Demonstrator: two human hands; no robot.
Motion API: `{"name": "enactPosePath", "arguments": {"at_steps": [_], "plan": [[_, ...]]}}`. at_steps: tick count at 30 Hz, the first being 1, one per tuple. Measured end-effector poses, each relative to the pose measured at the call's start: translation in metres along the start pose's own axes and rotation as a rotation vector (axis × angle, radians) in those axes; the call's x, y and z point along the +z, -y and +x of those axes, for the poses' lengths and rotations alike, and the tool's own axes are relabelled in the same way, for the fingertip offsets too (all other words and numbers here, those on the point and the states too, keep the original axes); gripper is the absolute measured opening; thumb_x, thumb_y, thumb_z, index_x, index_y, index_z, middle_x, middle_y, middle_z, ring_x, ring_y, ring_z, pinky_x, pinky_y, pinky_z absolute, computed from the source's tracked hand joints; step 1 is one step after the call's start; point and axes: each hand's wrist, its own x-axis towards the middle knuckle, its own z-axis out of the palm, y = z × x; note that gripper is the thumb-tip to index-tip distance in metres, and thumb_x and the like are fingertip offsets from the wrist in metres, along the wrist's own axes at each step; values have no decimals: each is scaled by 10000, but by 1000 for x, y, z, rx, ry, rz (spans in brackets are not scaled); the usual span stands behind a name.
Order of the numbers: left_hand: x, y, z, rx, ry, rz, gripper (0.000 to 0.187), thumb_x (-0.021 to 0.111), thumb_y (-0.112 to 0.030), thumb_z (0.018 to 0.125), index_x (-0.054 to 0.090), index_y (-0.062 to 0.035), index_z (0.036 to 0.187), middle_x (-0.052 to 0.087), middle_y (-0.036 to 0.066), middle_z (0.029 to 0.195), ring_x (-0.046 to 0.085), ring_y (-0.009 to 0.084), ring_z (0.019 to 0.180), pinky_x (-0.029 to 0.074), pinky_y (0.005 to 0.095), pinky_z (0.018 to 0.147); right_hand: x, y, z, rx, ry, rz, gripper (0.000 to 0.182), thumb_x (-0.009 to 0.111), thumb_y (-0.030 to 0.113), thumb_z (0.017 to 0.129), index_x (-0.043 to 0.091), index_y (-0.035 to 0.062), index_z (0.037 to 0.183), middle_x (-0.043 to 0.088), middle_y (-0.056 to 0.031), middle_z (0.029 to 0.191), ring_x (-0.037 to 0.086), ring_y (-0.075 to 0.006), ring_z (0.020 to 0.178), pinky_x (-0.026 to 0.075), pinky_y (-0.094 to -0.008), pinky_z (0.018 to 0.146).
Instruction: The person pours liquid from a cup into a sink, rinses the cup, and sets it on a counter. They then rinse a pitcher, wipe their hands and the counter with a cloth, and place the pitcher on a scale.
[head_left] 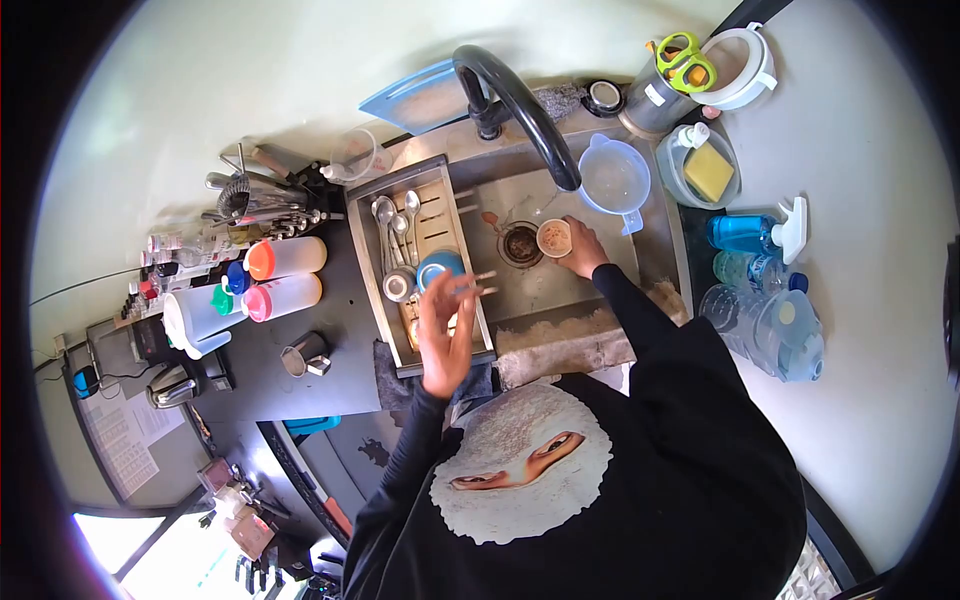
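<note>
My right hand (583, 250) is closed around a small cup (554, 238) over the sink basin. Pale brownish bits show inside the cup, which is beside the drain (520, 244). My left hand (447, 335) is raised over the slatted drying rack (432, 215), its fingers stretched out and apart with nothing in them. Just beyond those fingertips a blue cup (440, 265) stands on the rack. Several spoons (400, 222) lie there too, next to a small metal cup (398, 285).
A black faucet (515, 95) arches over the sink. A clear plastic jug (614, 178) sits at the basin's right. Farther right are a sponge (708, 174), a blue spray bottle (745, 233) and large clear bottles (770, 330). Squeeze bottles (287, 258) and a metal pitcher (306, 354) stand left.
</note>
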Motion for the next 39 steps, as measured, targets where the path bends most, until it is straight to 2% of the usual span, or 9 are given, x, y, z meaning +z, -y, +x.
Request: {"name": "enactPosePath", "arguments": {"at_steps": [7,13,19,24,29,31,32,34,39], "plan": [[-3,17,-34,-131,2,-16,415,540,-90,1052,419,7,1436,655,163,1238,672,221,1099,530,343,960,19,18,36,-89,29,221,971,881,184,714,330,48,1503,578,-235,1337,538,-423,1271,464,-462,1051],[4,16,-16,-123,93,95,368,574,-138,1046,501,29,1366,685,172,1206,689,228,1093,541,339,934,13,48,43,25,-150,402,953,864,123,703,334,49,1492,536,-214,1424,520,-392,1321,448,-450,1090],[26,19,9,-101,241,124,319,564,-180,1057,563,23,1302,700,180,1175,699,234,1069,540,329,917,-11,49,41,-245,-259,314,962,869,115,695,327,55,1487,521,-195,1438,526,-379,1317,458,-434,1083],[45,42,13,-95,332,32,312,559,-215,1066,586,26,1262,718,162,1116,689,180,945,533,307,827,-33,47,21,-90,-21,375,916,880,217,715,382,41,1463,603,-201,1343,573,-383,1267,474,-440,1063],[45,44,4,-214,405,-16,358,512,-265,1087,570,24,1290,697,142,1164,669,179,1045,522,305,892,-38,27,13,-201,178,332,838,851,394,775,452,25,1413,645,-212,1272,661,-357,1149,523,-408,1015],[44,43,2,-273,436,-33,389,476,-294,1101,554,23,1312,677,125,1207,648,181,1134,507,306,944,-44,27,14,414,714,729,808,836,419,805,469,7,1395,647,-239,1249,687,-313,1111,550,-360,1001],[43,43,1,-303,428,-52,401,469,-315,1102,555,11,1319,678,117,1210,649,181,1136,509,304,938,-45,26,15,415,715,728,808,836,419,805,469,7,1395,647,-239,1249,687,-313,1111,550,-360,1001],[43,45,-1,-334,418,-69,412,462,-335,1103,556,-2,1326,678,110,1212,650,180,1139,510,301,931,-36,18,21,719,1040,1036,789,811,455,835,488,-26,1369,648,-247,1225,697,-289,1089,578,-345,969],[43,57,7,-416,388,-67,440,486,-375,1090,562,-18,1334,666,96,1238,652,173,1127,516,306,922,-29,32,28,760,786,1446,742,724,464,913,474,-61,1374,636,-232,1243,671,-320,1137,572,-381,999]]}}
